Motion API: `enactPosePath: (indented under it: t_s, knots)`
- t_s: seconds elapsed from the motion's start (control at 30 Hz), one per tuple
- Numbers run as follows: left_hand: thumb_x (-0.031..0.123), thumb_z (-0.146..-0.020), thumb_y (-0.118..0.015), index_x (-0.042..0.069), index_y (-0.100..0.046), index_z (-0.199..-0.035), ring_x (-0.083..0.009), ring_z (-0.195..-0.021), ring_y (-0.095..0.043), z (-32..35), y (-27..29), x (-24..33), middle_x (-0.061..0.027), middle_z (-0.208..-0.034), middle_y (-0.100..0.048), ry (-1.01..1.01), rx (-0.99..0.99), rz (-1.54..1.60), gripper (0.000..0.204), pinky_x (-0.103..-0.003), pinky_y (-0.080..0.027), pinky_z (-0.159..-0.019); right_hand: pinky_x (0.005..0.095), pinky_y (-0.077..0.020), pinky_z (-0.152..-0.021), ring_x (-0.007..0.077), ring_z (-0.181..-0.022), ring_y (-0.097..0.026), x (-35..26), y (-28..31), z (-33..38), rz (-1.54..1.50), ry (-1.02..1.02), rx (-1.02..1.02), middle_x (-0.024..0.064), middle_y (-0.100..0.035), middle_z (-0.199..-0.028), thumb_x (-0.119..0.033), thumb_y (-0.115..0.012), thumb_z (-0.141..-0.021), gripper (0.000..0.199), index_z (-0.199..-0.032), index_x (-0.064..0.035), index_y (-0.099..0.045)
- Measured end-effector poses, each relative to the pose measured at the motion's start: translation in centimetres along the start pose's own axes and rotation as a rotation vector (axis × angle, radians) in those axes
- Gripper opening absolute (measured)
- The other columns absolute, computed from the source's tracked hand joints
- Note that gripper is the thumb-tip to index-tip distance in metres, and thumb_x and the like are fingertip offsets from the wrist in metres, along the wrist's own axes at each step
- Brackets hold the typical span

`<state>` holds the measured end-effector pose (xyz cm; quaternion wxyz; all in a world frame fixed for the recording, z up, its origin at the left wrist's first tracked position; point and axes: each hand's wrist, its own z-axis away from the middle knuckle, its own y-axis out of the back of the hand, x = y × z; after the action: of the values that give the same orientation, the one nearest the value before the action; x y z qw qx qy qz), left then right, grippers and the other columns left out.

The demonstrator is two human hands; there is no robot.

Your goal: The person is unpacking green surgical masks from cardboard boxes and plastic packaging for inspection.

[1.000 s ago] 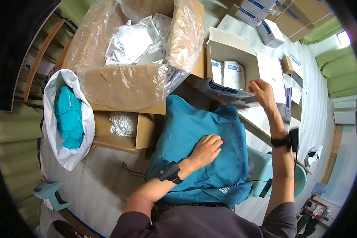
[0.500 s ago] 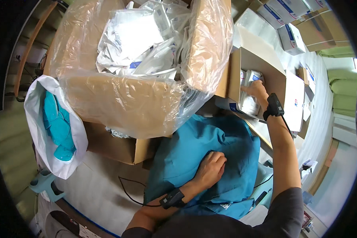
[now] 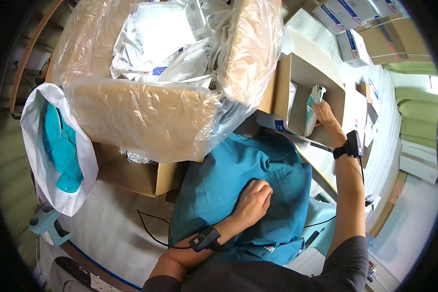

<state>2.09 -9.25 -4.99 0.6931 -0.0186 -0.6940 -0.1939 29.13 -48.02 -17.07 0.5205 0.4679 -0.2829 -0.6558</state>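
My right hand point(image 3: 327, 116) is closed around a stack of flat packets point(image 3: 310, 113), white with teal showing on the side. It holds them upright inside a small open carton point(image 3: 276, 92) at the right. Another white packet point(image 3: 292, 93) leans against the carton's left wall. My left hand point(image 3: 252, 197) lies loosely curled on the teal cloth point(image 3: 214, 190) over my lap; nothing shows in its fingers. Beyond my lap, a large plastic-lined cardboard box point(image 3: 141, 114) holds many flat white packets point(image 3: 155, 39).
At the left, a white bag point(image 3: 31, 131) gapes around teal pieces point(image 3: 63, 143). Under the large box sits an open brown box point(image 3: 126, 177). White cartons point(image 3: 353, 47) and a brown carton point(image 3: 387, 39) stand at the far right. A black cable point(image 3: 141, 219) loops by my left wrist.
My right hand has gathered the packets inside the small carton and tilted them upright, showing their teal side. My left hand still rests on the cloth. The whole view has shifted slightly.
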Motion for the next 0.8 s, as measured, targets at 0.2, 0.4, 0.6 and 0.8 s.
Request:
enactPosePath:
  t_s: [0.2,0.4,0.6,0.8]
  knots:
    - [0.001,-0.082,-0.066,0.003,-0.061,-0.089,-0.0327,-0.092,-0.059,0.7,-0.6,-0.4,-0.0106,-0.098,-0.061,0.004,0.002,-0.047,0.009,-0.042,-0.049,-0.080,0.0470,-0.0470,-0.068,0.0389,-0.074,-0.062,-6.6,2.8,3.6,-0.205,-0.098,0.320,0.0268,-0.061,-0.076,-0.015,-0.052,-0.090,0.027,-0.093,0.0112,-0.053]
    - [0.004,-0.082,-0.066,0.004,-0.062,-0.089,-0.0338,-0.092,-0.059,1.2,-1.4,0.1,-0.0108,-0.096,-0.062,-0.012,-0.041,-0.071,0.007,-0.042,-0.049,-0.079,0.0409,-0.0452,-0.063,0.0256,-0.067,-0.054,-13.6,9.4,11.8,-0.346,0.181,0.550,0.0172,-0.057,-0.072,-0.013,-0.048,-0.094,0.023,-0.103,0.0072,-0.055]
    - [0.009,-0.089,-0.066,0.004,-0.063,-0.108,-0.0230,-0.102,-0.062,1.7,-1.0,0.8,-0.0093,-0.109,-0.065,0.081,-0.050,0.187,0.019,-0.035,-0.050,-0.086,0.0266,-0.0396,-0.063,0.0083,-0.072,-0.050,-19.3,13.1,22.3,-1.000,0.085,0.497,-0.0024,-0.056,-0.080,-0.021,-0.056,-0.095,0.021,-0.093,-0.0020,-0.064]
    - [0.047,-0.090,-0.068,0.000,-0.039,-0.144,-0.0198,-0.123,-0.052,1.7,4.7,4.3,-0.0140,-0.135,-0.054,0.148,-0.278,1.140,0.078,-0.035,-0.043,-0.103,0.0285,-0.0511,-0.069,0.0138,-0.076,-0.063,-22.0,4.7,35.2,-1.519,-0.065,0.283,0.0044,-0.067,-0.088,-0.014,-0.061,-0.086,0.024,-0.103,0.0030,-0.064]
